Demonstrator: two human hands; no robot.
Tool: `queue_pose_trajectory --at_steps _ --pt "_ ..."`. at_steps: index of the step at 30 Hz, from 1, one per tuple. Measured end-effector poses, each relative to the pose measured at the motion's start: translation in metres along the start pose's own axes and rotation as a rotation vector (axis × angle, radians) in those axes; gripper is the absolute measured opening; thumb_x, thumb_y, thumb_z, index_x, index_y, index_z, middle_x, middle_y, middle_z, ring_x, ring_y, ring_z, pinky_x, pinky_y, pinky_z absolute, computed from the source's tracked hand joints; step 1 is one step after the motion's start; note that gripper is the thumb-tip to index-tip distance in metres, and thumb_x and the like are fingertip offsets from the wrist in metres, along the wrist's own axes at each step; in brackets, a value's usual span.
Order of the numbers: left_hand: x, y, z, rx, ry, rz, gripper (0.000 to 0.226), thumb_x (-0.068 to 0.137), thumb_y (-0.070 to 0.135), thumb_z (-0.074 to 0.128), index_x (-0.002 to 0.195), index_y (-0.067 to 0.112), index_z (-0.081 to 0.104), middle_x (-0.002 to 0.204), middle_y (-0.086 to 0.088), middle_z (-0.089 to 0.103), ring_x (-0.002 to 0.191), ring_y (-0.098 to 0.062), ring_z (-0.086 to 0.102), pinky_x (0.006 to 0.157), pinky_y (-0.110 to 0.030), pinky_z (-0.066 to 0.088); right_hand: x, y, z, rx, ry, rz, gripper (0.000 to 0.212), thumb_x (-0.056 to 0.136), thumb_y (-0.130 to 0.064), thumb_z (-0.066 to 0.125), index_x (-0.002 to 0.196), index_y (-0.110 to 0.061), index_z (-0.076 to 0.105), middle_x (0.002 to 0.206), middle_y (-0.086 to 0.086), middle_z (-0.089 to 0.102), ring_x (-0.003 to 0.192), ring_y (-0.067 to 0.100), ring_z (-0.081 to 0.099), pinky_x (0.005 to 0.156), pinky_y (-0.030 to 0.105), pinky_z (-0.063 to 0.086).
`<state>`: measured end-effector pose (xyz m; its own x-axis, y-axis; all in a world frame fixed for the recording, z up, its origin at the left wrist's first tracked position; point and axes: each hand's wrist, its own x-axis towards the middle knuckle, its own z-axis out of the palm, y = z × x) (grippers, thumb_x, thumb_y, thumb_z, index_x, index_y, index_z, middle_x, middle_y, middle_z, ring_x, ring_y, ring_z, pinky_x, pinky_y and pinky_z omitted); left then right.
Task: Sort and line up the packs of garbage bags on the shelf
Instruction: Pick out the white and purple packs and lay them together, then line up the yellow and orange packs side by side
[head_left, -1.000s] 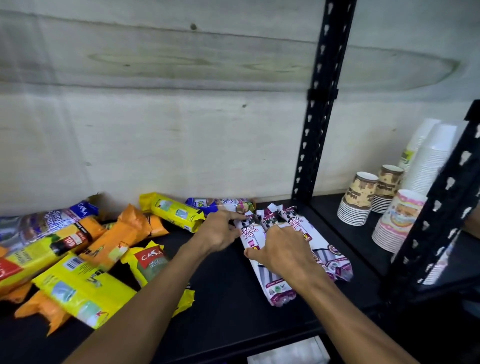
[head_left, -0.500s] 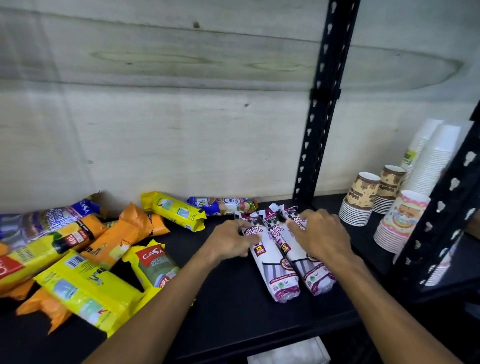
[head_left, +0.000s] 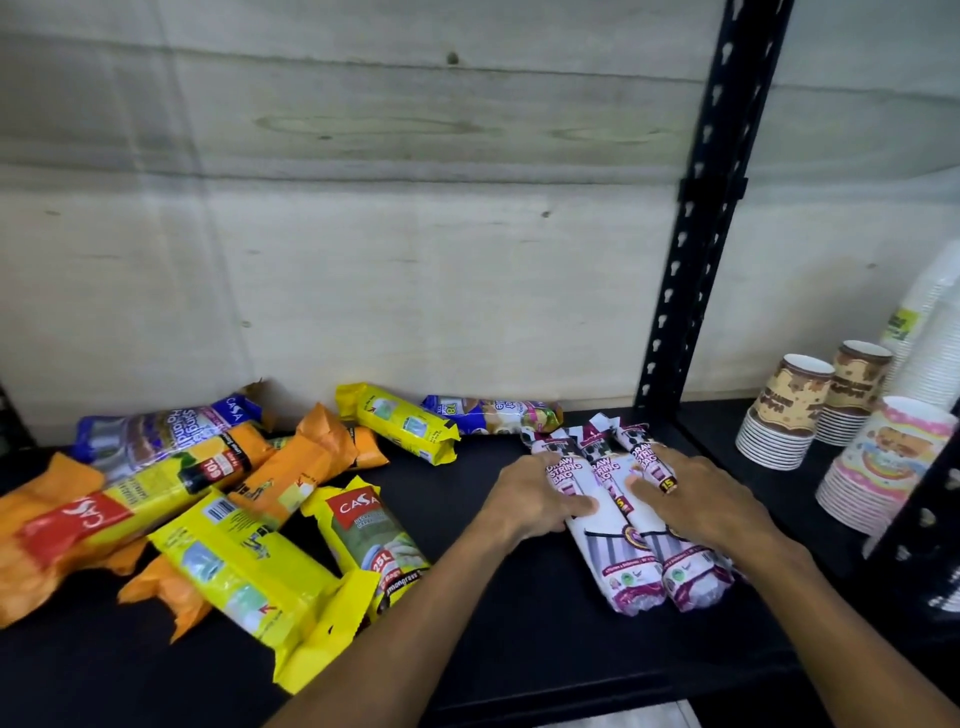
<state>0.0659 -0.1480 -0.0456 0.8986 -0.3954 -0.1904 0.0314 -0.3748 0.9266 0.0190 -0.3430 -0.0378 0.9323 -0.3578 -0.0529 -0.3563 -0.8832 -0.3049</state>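
Fingers (head_left: 563, 506) of the left hand (head_left: 535, 501) and right hand (head_left: 696, 499) lie spread flat on the white drawstring packs (head_left: 631, 566), side by side on the shelf (head_left: 519, 644). Probably light, soft, slick film: best squeezed at mid-length.

Two bare forearms, sleeveless, hands (head_left: 540, 499) ungloved, ringless.

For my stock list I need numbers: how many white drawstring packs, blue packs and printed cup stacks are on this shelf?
white drawstring packs: 3
blue packs: 2
printed cup stacks: 3
Total: 8
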Motion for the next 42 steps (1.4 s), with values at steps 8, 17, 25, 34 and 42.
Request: queue_pose_trajectory --at_steps 8,17,25,34,42 --pt "-0.003 -0.004 0.002 -0.046 -0.035 -0.032 0.083 0.075 0.014 0.081 0.145 0.015 0.037 0.135 -0.004 0.058 0.101 -0.02 0.068 0.083 -0.039 0.06 -0.01 0.005 0.001 -0.013 0.012 0.012 0.076 0.088 -0.07 0.042 0.153 -0.035 0.023 0.152 0.008 0.038 0.134 0.03 0.044 0.1 0.042 0.04" --pt "0.006 -0.007 0.01 0.003 0.007 -0.009 0.084 0.07 0.025 0.084 0.143 0.02 0.042 0.132 -0.001 0.06 0.098 -0.015 0.068 0.087 -0.036 0.058 -0.002 0.01 -0.003 -0.013 0.004 -0.013 0.077 0.088 -0.069 0.044 0.154 -0.034 0.024 0.153 0.006 0.039 0.135 0.029 0.044 0.103 0.041 0.039" --pt "0.01 -0.009 0.011 0.076 0.025 -0.016 0.092 0.057 0.04 0.084 0.139 0.025 0.046 0.136 0.0 0.057 0.112 -0.021 0.063 0.091 -0.041 0.056 0.0 0.01 -0.002 -0.01 -0.012 0.008 0.079 0.086 -0.073 0.041 0.153 -0.037 0.021 0.154 0.007 0.038 0.133 0.03 0.045 0.102 0.045 0.04" --pt "-0.043 0.004 -0.059 0.377 0.234 0.09 0.055 0.081 0.047 0.067 0.127 0.018 0.059 0.125 -0.001 0.064 0.116 -0.017 0.059 0.101 -0.032 0.046 -0.002 -0.041 0.0 -0.129 0.146 0.02 0.058 0.09 -0.056 0.05 0.139 -0.025 0.048 0.14 0.014 0.048 0.126 0.039 0.042 0.1 0.045 0.039" --pt "-0.113 -0.027 -0.187 0.517 0.577 0.007 0.041 0.084 0.049 0.063 0.116 0.023 0.066 0.111 0.007 0.07 0.104 -0.015 0.063 0.09 -0.031 0.048 -0.043 -0.184 0.042 0.136 0.112 -0.464 0.045 0.087 -0.059 0.056 0.118 -0.028 0.065 0.121 0.001 0.063 0.12 0.024 0.05 0.102 0.037 0.039"
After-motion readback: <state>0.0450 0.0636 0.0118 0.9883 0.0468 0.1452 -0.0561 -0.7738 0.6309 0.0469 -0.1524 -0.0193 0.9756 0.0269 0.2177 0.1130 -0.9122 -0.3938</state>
